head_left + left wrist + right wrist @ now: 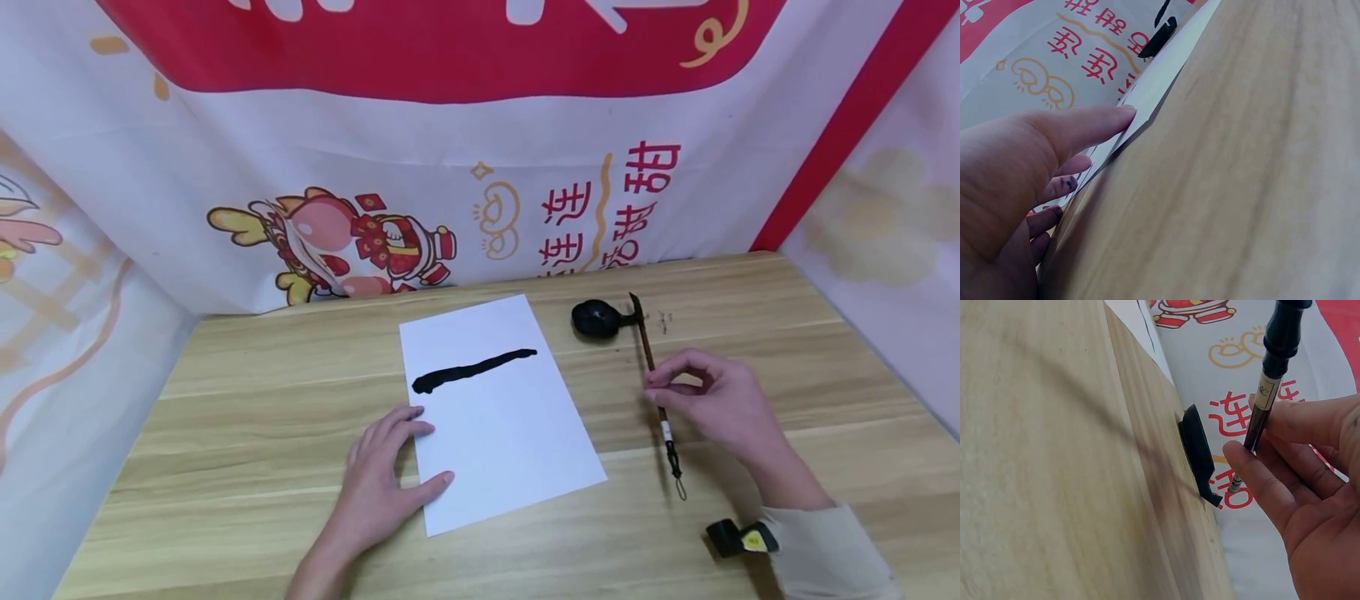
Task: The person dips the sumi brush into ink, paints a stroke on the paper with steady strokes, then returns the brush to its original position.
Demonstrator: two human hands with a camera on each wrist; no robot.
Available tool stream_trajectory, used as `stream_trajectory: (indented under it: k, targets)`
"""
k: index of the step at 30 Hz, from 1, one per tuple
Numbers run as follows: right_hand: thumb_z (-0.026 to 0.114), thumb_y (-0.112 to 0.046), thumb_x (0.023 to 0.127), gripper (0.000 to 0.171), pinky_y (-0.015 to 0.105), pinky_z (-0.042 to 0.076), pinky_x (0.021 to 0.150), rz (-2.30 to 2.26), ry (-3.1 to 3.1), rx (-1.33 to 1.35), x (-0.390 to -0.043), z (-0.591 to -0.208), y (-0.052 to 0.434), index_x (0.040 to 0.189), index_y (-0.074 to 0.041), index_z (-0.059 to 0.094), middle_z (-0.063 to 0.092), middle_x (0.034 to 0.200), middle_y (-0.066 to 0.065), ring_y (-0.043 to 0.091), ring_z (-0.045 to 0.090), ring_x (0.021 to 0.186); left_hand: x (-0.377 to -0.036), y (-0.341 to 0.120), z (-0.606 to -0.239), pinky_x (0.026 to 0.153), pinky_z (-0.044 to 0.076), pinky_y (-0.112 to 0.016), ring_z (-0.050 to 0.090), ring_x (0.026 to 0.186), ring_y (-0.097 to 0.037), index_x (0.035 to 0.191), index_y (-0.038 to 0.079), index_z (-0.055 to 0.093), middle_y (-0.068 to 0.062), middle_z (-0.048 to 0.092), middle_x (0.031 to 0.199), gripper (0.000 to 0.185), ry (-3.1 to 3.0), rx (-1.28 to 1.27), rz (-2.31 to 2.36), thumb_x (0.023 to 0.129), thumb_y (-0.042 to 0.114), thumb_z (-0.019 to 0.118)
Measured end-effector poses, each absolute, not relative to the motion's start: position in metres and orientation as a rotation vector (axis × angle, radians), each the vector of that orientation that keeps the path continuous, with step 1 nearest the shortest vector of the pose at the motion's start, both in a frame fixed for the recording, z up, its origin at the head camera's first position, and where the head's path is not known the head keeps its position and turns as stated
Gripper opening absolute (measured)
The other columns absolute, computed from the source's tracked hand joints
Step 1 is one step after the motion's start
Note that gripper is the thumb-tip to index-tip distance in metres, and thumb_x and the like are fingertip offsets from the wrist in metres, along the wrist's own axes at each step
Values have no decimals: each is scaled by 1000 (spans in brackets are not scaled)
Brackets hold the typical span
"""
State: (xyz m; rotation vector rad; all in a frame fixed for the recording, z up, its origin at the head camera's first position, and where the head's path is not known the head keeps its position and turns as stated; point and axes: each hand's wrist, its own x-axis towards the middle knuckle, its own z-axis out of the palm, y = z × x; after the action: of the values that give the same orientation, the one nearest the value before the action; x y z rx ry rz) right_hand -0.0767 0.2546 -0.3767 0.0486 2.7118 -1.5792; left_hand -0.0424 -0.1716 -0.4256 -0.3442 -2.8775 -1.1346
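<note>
A white sheet of paper [502,442] lies on the table with one thick black stroke [472,369] across its upper half. My left hand [382,483] rests at the sheet's left edge, thumb and fingertips on the paper; dark smudges mark some fingertips in the left wrist view. Between thumb and fingers, my right hand [716,404] pinches the brown shaft of a writing brush [664,429]. Its dark tip points away from me, beside the short handle of a round black ink dish [596,319]; whether they touch I cannot tell. A cord loop hangs from the brush's near end.
A black and yellow object [742,539] lies by my right sleeve [825,554], partly covered by it. Dark ink specks [664,320] mark the wooden table [262,433] right of the dish. A printed cloth [450,142] hangs along the table's back edge.
</note>
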Motion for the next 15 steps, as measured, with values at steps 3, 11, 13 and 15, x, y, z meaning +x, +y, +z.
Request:
stream_trajectory:
  k: [3,11,13,15]
  targets:
    - [85,-7,91,23,24,65,77,-1549,2711,41,-77,-378,253,113,-6,76,74,118,16,3,76,92,-42,-172,-426,124,22,-74,44,151,-36,133,23,68,-2,52,163,59,-2887,-339,-1130,83,45,91]
    - [80,-33,98,16,25,62,76,-1352,2746,-64,-77,-384,248,108,-21,79,79,114,3,12,72,99,-42,-171,-426,123,23,-74,45,151,-36,132,25,69,-1,53,163,56,-2885,-330,-1132,84,44,91]
    - [77,-36,101,15,25,63,84,-1328,2770,-123,-79,-384,247,106,-22,79,79,115,1,10,72,103,-42,-171,-426,124,22,-74,44,152,-36,132,25,69,-1,53,163,55,-2881,-319,-1135,84,44,91]
    - [74,-35,103,16,30,64,94,-1322,2787,-188,-81,-385,247,106,-21,79,80,117,1,5,71,109,-43,-171,-426,124,22,-74,44,152,-36,132,24,69,0,53,163,55,-2878,-312,-1145,84,43,91]
